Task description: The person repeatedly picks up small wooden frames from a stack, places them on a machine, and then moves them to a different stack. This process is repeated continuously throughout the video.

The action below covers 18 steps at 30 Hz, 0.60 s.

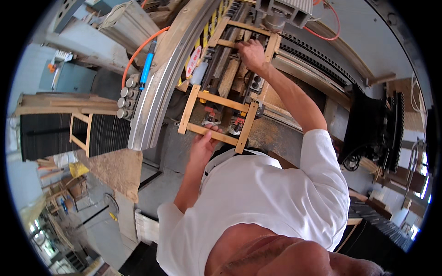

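A small wooden frame (223,100) with two long sides and two cross rails lies over the near end of a machine bed. My left hand (205,146) is closed on its near rail, fingers curled around the wood. A second wooden frame (248,28) of similar form lies farther off, on the machine's far part. My right hand (252,54) reaches out to it, closed on its nearer cross rail by the right side. Part of that rail is hidden behind the fingers. Between the two frames, dark metal rails (214,73) and a rough wood strip (228,77) show.
A thick metal beam (159,83) runs along the left, with a blue cylinder (147,69) and orange hose (133,60). A metal machine head (290,11) hangs over the far end. Another wooden frame (87,133) leans against black stacked pieces (110,135). A black chain guide (370,129) stands right.
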Motion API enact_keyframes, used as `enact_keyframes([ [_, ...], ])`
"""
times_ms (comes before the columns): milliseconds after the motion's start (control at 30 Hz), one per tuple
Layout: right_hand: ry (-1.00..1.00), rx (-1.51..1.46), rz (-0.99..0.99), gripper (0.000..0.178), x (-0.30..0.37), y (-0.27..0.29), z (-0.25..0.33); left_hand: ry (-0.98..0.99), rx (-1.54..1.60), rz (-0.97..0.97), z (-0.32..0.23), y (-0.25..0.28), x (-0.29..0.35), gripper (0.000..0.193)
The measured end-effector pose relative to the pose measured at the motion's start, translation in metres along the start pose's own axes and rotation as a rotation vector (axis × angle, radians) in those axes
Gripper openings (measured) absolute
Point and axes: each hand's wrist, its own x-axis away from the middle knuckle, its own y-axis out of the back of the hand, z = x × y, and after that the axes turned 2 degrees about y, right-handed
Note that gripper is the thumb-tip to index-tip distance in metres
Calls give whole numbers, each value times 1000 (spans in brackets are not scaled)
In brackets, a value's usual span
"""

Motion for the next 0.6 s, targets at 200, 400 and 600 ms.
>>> enact_keyframes([
  [200, 17, 273, 43, 21, -55, -27, -54, -163, 166, -148, 24, 15, 52, 30],
  [400, 57, 437, 75, 9, -94, -29, -88, -310, 205, -295, 42, 41, 75, 29],
  [600, 128, 458, 20, 8, -111, -42, -109, -371, 210, -485, 61, 74, 78, 28],
])
